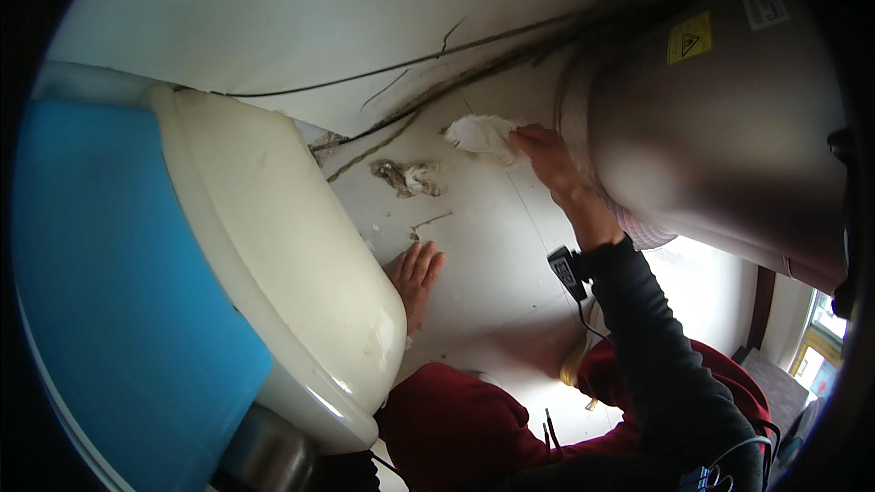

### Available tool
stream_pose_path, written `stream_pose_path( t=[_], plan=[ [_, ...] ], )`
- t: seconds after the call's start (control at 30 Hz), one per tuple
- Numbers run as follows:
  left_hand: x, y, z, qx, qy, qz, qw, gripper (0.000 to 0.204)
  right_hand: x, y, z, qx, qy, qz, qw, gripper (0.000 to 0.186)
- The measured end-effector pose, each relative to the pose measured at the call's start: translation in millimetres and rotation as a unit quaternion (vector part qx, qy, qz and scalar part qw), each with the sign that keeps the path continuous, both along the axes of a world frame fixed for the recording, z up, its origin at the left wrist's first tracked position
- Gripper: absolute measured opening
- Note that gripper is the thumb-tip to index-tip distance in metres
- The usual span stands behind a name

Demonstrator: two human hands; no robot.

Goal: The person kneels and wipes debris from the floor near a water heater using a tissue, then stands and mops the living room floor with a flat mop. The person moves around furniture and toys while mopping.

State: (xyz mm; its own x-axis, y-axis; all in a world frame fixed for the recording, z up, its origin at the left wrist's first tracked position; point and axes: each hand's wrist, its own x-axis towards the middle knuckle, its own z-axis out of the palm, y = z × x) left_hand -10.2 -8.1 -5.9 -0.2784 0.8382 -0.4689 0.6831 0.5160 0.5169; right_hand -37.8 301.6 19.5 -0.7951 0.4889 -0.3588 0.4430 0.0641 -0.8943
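My right hand [552,162] reaches over the pale tiled floor [492,264] with its fingers closed on a white tissue [481,135], which spreads out to the left of the fingertips, against or just above the tiles. My left hand [419,284] holds nothing; its fingers are stretched out and it appears to rest flat on the floor beside the cream basin, which partly hides its wrist and arm. Between the two hands and the wall lies a crumpled, dirt-stained tissue [410,179]. Closer to my left hand is a thin brown scrap [428,222].
A cream basin [283,219] and a blue tub [118,255] fill the left side. At the right stands a large metallic cylinder [711,137] with a yellow warning label [689,37]. A black cable [401,66] runs along the wall above a dirty floor edge.
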Motion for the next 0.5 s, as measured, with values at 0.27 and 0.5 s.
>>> stream_pose_path(
  t=[0.27, 0.5],
  plan=[
    [-2, 0, 5, -0.007, -0.015, -0.001, 1.000, 0.128, -7, 18, 17, 0.092, 0.025, 0.070, 0.993, 0.025],
    [-3, -1, 5, -0.008, -0.012, -0.011, 1.000, 0.127, -15, 19, 10, 0.011, 0.064, -0.039, 0.997, 0.024]
  ],
)
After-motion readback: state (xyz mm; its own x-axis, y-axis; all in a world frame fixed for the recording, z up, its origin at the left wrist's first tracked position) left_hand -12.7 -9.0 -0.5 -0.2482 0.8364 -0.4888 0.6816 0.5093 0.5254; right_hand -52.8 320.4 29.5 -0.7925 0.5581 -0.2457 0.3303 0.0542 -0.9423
